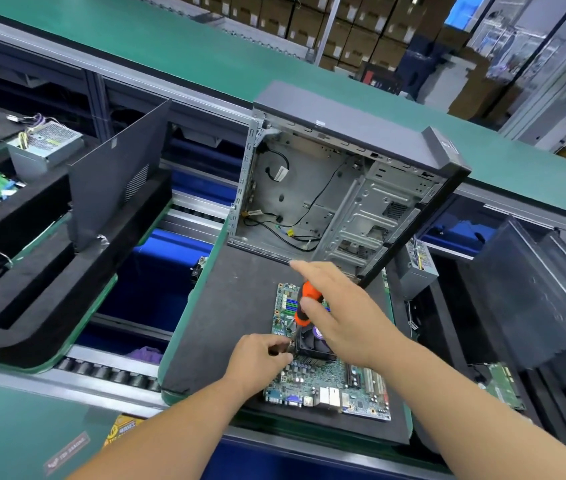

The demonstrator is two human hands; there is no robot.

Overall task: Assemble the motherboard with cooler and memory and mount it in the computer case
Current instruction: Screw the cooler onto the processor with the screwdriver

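orange screwdriver [301,308] gripped by right hand [340,313], left hand [260,356] pinching screw at cooler [314,342] on motherboard [323,386]

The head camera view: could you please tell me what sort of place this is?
Most likely a computer assembly line in a factory. An open computer case stands on a foam-padded pallet riding a roller conveyor, and stacked cardboard boxes fill the background.

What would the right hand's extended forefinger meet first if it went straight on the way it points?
Probably the lower front edge of the open computer case, just beyond the right hand; depth is hard to judge from one view.
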